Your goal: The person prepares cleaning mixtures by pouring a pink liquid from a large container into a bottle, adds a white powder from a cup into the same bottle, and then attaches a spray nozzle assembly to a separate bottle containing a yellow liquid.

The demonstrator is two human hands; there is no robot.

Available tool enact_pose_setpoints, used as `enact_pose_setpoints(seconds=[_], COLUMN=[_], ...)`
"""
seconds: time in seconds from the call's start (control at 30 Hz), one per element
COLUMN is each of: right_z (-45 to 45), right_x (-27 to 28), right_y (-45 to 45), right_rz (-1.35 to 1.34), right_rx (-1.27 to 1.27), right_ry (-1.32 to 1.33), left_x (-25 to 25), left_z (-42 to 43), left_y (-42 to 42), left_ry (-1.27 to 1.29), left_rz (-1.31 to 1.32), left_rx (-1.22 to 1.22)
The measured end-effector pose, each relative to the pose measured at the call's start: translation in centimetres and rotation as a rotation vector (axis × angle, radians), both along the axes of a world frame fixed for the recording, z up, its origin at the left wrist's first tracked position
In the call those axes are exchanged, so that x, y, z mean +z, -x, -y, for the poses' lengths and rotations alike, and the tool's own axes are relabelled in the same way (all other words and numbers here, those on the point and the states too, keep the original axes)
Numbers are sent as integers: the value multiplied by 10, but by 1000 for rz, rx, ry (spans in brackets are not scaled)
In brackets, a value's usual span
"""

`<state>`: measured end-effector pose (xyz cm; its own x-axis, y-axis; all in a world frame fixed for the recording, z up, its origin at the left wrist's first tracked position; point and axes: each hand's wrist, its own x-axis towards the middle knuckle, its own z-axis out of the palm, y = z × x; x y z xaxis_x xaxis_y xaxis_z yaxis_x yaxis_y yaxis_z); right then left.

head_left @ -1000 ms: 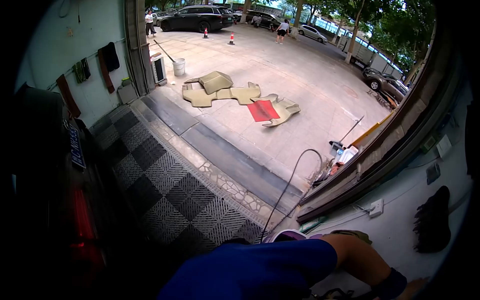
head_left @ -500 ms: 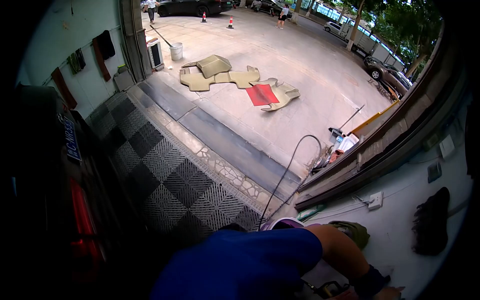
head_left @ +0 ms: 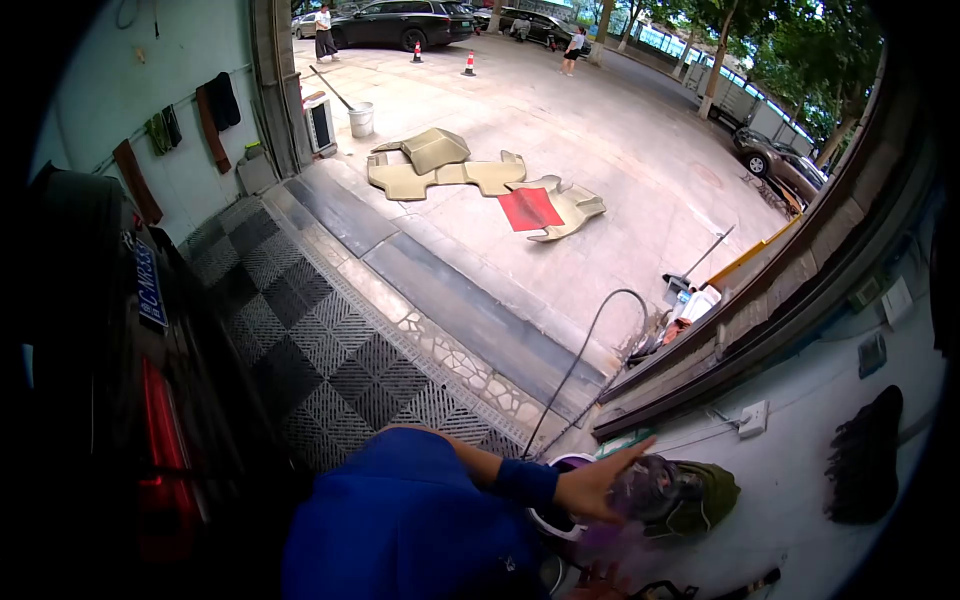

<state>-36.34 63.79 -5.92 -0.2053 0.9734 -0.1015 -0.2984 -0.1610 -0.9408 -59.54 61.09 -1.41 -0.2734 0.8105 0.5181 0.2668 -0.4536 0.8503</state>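
Note:
My left hand (head_left: pixel 585 492), with a dark blue band at its wrist, reaches right over a white-rimmed bucket (head_left: pixel 545 520) with purple inside. Its fingers are spread apart, beside a dark, blurred, rounded thing (head_left: pixel 655 485) at the left side of an olive-green bag (head_left: pixel 712 490). Whether they touch cannot be made out. A purple smear (head_left: pixel 608 540) lies just below the fingers. My right hand (head_left: pixel 600 582) shows only in part at the bottom edge, blurred, close to a dark tool-like object (head_left: pixel 665 590). My blue sleeve and shoulder hide much around the bucket.
A black car's rear (head_left: pixel 150 300) stands at left on the grid floor tiles (head_left: pixel 350 360). A black hose (head_left: pixel 590 340) loops by the doorway. Outside lie beige floor mats (head_left: pixel 480 178) and a red mat (head_left: pixel 530 210). A brush-like thing (head_left: pixel 760 585) lies lower right.
My left hand has swung back from the lower right to beside the olive-green bag, its fingers now spread. My right hand has come partly into view. The camera view has shifted slightly.

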Motion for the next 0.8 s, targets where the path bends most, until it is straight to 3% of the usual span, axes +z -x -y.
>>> enact_pose_setpoints(seconds=[0.13,0.2,0.27,0.33,0.47,0.6,0.8], right_z=[13,18,22,21,11,2,8], right_x=[-16,-24,-30,-22,-12,-22,-10], right_y=[9,12,19,31,39,40,41], right_rz=[45,55,60,65,58,33,84], right_rx=[62,89,125,182,312,312,287], right_ry=[59,78,80,48,-68,-57,7], left_x=[-34,-61,-57,-35,-31,15,43], left_z=[67,88,114,143,191,214,221], left_y=[78,131,188,243,359,401,445], left_ry=[272,187,130,39,-31,67,91], left_rz=[124,171,351,507,403,443,436], left_rx=[441,672,881,969,1147,1244,1331])
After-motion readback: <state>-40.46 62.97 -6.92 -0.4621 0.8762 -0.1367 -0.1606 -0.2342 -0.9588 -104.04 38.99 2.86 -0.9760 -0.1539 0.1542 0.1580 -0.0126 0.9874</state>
